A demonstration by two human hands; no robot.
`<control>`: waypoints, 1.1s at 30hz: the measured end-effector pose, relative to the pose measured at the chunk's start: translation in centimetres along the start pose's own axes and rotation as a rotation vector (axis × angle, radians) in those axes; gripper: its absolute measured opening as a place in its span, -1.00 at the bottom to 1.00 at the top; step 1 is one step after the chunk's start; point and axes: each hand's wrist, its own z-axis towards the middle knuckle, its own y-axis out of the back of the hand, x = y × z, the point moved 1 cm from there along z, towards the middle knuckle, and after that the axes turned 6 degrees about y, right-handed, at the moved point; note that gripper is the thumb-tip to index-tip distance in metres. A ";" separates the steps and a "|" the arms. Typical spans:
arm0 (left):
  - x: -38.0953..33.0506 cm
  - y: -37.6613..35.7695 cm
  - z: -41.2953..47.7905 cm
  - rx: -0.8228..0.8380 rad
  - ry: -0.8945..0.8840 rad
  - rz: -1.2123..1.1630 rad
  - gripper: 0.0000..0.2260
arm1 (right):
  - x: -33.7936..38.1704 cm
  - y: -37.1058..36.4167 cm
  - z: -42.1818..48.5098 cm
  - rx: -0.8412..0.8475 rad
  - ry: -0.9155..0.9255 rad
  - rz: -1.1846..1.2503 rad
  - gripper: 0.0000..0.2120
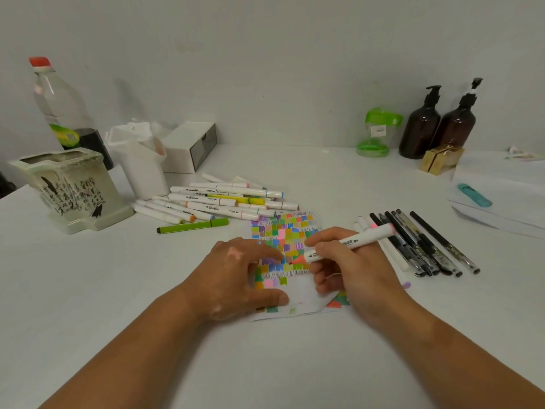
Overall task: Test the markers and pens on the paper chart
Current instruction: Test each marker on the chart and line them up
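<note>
Holding a white-barrelled marker [351, 242] in my right hand [351, 267], I pinch it between thumb and fingers, its coral wedge tip touching or just above the paper chart [295, 228]; I cannot tell which. My left hand [236, 273] lies flat on the sheet, fingers spread and fairly straight, pinning it to the table [295, 364].

I judge that I am mid-swatch, testing this colour. The next move calls for a short, light stroke into a bare patch, then recapping.

The chart is thin paper, crowded with small blocky patches of colour and rows of fine black zigzag lines.

Beyond it to the left lies a loose pile of markers [224, 202], smooth white tubes, with one green pen [193, 225] nearer me. To the right, slim black pens [427, 243] lie side by side. Farther left stands a square glazed ceramic pot [70, 187].
</note>
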 end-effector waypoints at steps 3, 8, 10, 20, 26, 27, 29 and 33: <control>0.0 -0.3 0.2 0.072 0.056 0.064 -0.31 | -0.2 -0.1 -0.2 0.054 -0.016 -0.215 -0.89; -0.1 -0.3 0.2 0.105 0.093 0.078 -0.28 | -0.5 -0.3 -0.2 0.037 -0.002 -0.418 -0.92; -0.2 -0.3 0.2 0.107 0.097 0.073 -0.29 | -0.5 -0.4 -0.3 0.045 0.001 -0.445 -0.93; -0.1 -0.4 0.2 0.103 0.111 0.069 -0.34 | -0.5 -0.4 -0.4 0.063 0.014 -0.503 -0.94; 0.0 -0.4 0.3 0.115 0.115 0.072 -0.32 | -0.5 -0.4 -0.3 0.058 0.020 -0.520 -0.93; 0.0 -0.4 0.3 0.118 0.115 0.073 -0.31 | -0.5 -0.4 -0.3 0.059 0.016 -0.519 -0.94; 0.0 -0.5 0.3 0.117 0.111 0.077 -0.31 | -0.6 -0.4 -0.2 0.069 0.010 -0.530 -0.93; 0.1 -0.5 0.2 0.120 0.119 0.072 -0.29 | -0.6 -0.4 -0.2 0.052 0.009 -0.532 -0.91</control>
